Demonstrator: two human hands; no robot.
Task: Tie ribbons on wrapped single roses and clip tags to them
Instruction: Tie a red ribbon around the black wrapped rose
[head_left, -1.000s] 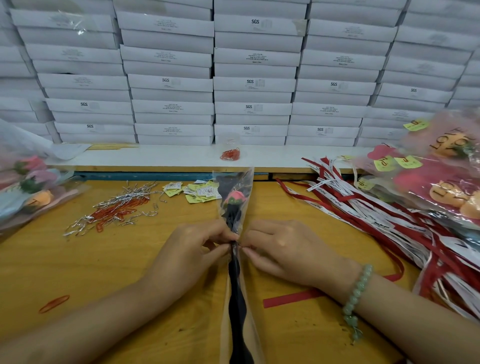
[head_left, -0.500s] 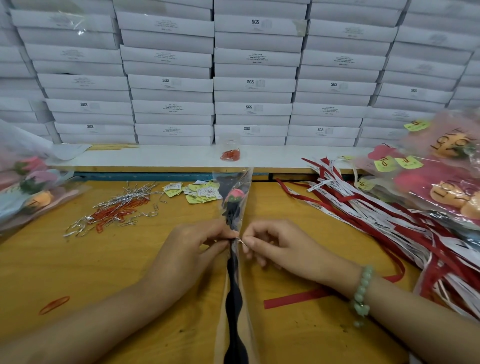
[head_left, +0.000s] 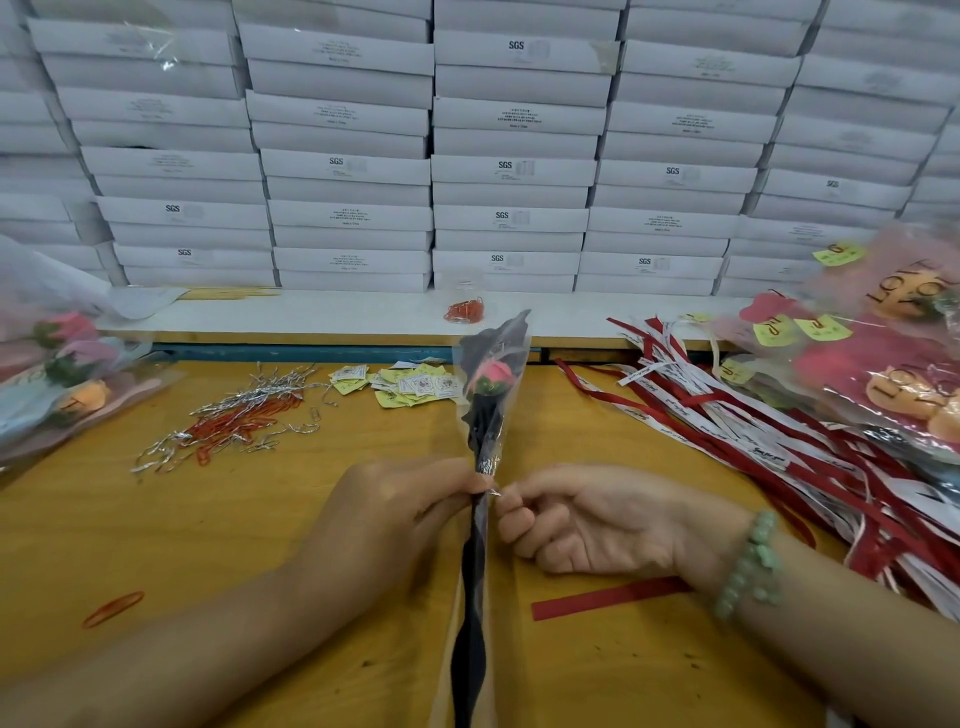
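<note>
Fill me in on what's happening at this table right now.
A person's left hand grips a cellophane-wrapped pink rose at its neck, over the yellow wooden table. The right hand pinches what looks like a thin silver wire tie at the same spot. No ribbon or tag shows on it yet. The red and white ribbons lie piled to the right, and the small yellow paper tags lie behind.

A pink wrapped rose (head_left: 491, 379) stands nearly upright, a silver tie (head_left: 495, 491) at its neck; red-and-white ribbons (head_left: 727, 431) lie heaped rightward, yellow tags (head_left: 410, 384) behind.
</note>
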